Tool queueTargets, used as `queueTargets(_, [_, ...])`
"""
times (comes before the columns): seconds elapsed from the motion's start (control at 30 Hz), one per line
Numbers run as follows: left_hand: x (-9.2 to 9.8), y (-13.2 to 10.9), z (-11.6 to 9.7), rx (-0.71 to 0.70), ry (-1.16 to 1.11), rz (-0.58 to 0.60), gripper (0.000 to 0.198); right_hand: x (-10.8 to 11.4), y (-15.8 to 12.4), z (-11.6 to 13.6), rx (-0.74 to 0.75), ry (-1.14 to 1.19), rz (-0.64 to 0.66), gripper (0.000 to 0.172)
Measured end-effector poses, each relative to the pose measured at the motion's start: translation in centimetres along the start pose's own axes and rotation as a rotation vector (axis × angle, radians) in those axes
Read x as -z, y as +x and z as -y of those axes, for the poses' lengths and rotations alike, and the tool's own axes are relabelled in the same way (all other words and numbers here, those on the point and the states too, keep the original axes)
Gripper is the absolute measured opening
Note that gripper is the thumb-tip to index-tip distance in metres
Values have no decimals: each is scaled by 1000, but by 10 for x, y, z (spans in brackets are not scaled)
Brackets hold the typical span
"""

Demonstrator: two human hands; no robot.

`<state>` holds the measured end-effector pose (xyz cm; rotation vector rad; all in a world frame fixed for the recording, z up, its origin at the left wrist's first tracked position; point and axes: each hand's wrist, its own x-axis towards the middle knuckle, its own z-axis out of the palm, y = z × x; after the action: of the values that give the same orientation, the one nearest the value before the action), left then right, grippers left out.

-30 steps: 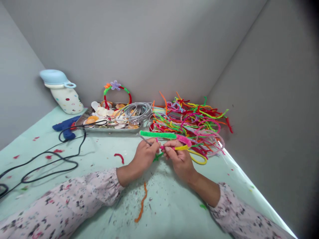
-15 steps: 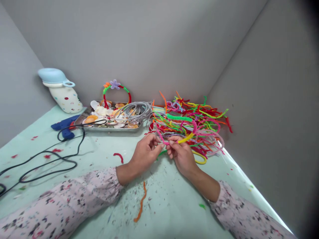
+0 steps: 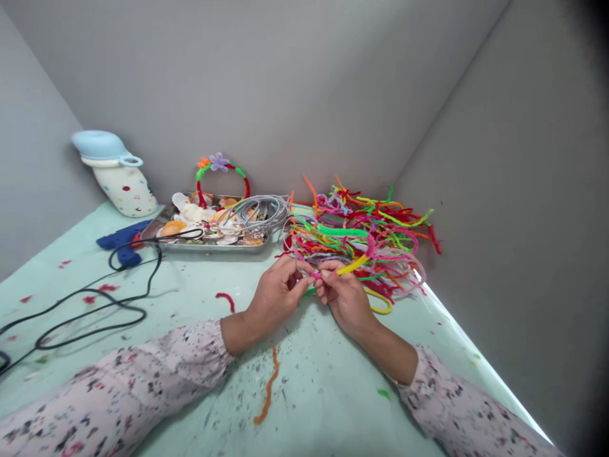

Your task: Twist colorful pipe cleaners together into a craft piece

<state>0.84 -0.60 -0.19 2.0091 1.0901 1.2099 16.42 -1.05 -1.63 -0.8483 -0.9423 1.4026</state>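
Between my fingertips, just in front of the pile, is a pink pipe cleaner. My left hand pinches it from the left. From the right, my right hand grips it at a wrapped part of a curved band, coloured yellow, pink and green. The band arcs up from my right fingers and back to the left over the pile of loose pipe cleaners. My fingers partly hide the pink wrapping. A green piece lies under my hands.
A metal tray of shells holds coiled grey wire. Behind stands a flowered pipe-cleaner hoop. At left are a blue glue gun, its black cord and a bottle. Orange and red scraps lie nearer.
The loose pink end that stood up between my hands is now folded down near my fingertips. Both hands stay in nearly the same place, still pinching.
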Motion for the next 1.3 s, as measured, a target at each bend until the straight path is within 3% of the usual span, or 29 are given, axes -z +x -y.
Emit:
queueTargets(0.7, [3, 2, -4, -94, 137, -79, 8, 2, -1, -3, 87, -72, -14, 14])
queueTargets(1.3, [3, 3, -4, -36, 171, -51, 12, 3, -1, -2, 50, -74, -39, 17])
